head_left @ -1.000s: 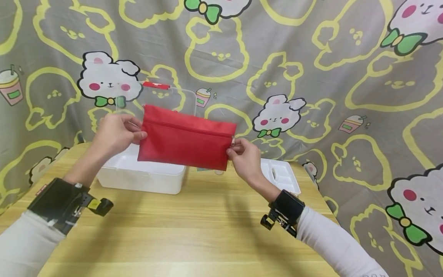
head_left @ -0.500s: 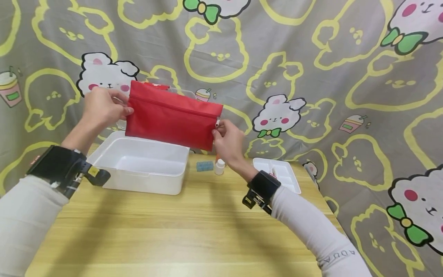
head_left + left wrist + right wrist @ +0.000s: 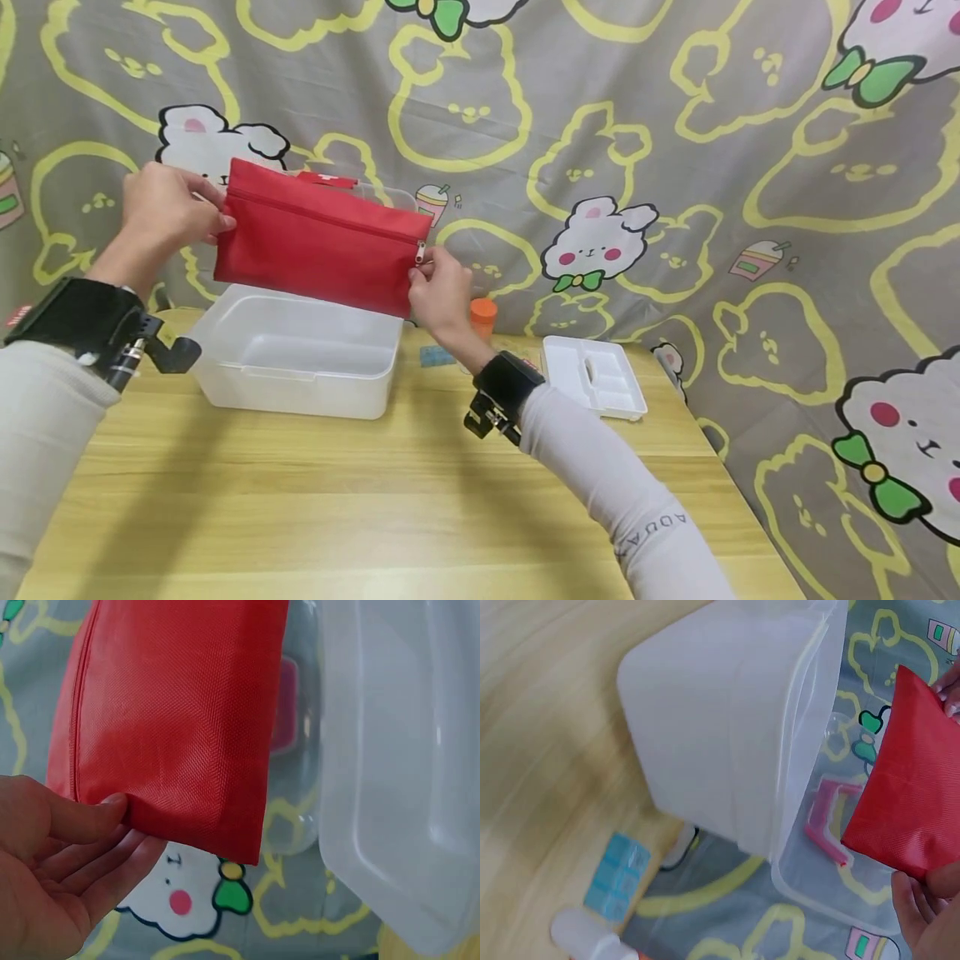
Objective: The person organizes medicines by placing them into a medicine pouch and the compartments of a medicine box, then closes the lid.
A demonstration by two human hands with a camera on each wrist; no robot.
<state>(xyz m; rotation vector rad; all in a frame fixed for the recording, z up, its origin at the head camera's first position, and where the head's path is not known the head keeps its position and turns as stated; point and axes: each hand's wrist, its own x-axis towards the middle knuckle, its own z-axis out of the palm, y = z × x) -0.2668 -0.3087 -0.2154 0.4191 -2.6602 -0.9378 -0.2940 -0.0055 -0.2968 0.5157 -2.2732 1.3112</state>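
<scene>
A red zippered pouch (image 3: 322, 237) is stretched between both hands, its right end lower than its left. The left hand (image 3: 168, 204) pinches the left edge, thumb in front, as the left wrist view also shows on the pouch (image 3: 176, 727). At the other end, beside the zipper pull, the right hand (image 3: 442, 292) pinches the edge between thumb and fingers. Below and behind the pouch stands a white translucent box (image 3: 292, 390), its interior bare where visible, with its clear lid (image 3: 390, 198) raised at the back.
Right of the box are a blue packet (image 3: 437, 357) and an orange-capped container (image 3: 483, 315), partly behind the right arm. A white bottle (image 3: 585, 934) shows in the right wrist view. A white compartment tray (image 3: 617, 379) lies farther right, before a patterned curtain (image 3: 465, 125).
Both hands have carried the pouch left and upward, from in front of the box to above its back part. More of the box's interior and the orange cap now show.
</scene>
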